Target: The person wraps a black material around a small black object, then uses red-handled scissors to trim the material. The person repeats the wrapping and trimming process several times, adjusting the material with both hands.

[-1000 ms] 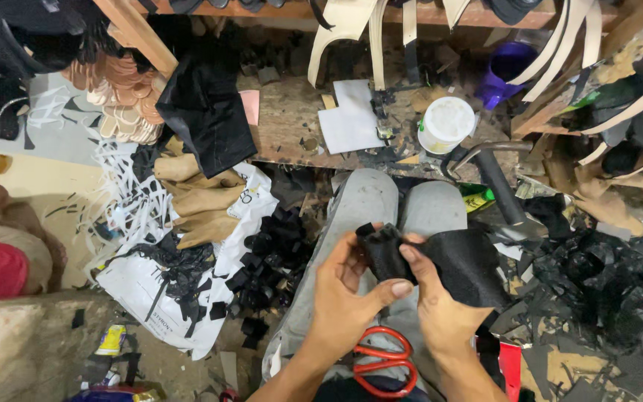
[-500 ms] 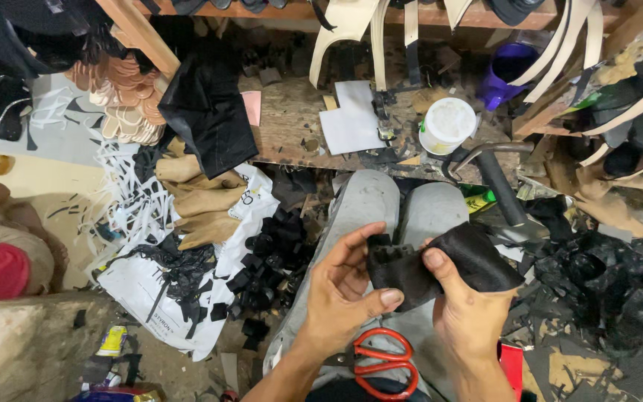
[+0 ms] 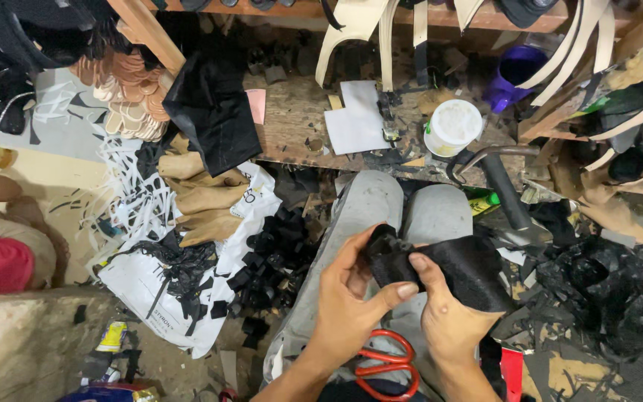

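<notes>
Both hands grip one black leather piece (image 3: 455, 268) above the lap. The left hand (image 3: 347, 309) curls closed on its bunched end; the right hand (image 3: 448, 320) pinches its middle. Red-handled scissors (image 3: 381, 365) lie just below the hands.

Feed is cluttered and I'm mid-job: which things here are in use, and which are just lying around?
In use:
- left hand
- right hand
- black leather piece, pinched by both
- red-handled scissors on the lap

Lying about:
- white round tub
- purple cup
- white paper sheet
- tan leather cutouts
</notes>
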